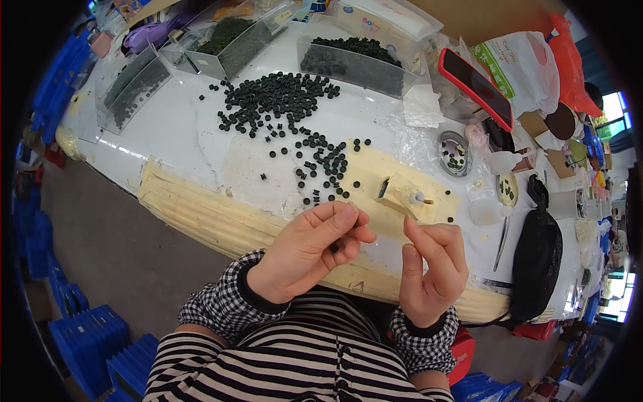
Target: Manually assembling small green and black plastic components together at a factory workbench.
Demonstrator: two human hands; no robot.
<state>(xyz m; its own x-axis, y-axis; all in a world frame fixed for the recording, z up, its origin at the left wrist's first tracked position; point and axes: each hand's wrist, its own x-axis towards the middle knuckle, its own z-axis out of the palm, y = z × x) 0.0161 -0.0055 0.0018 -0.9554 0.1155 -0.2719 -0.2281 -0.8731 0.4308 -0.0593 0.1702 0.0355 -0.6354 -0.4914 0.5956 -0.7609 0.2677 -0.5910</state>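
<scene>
My left hand (311, 251) is closed, thumb against index finger, with the other fingers curled. A bit of a small black part (334, 248) shows between those fingers; the rest of it is covered. To its right, my right hand (435, 271) is raised with bent fingers and the thumb close to the index finger. Anything in that pinch is too small to make out. Just beyond the hands, a small cream block-shaped fixture (402, 195) with a whitish peg stands on a yellowish board (365, 161). Small black spool-shaped parts (328, 161) lie scattered beside it.
A larger heap of black parts (274, 97) lies farther back. Clear bins (355, 77) of dark pieces line the far side. A red-edged phone (475, 87) leans at right, near a round dish (454, 153), tweezers (502, 242) and a black mesh bag (538, 261). Yellowish padding (201, 208) wraps the near edge.
</scene>
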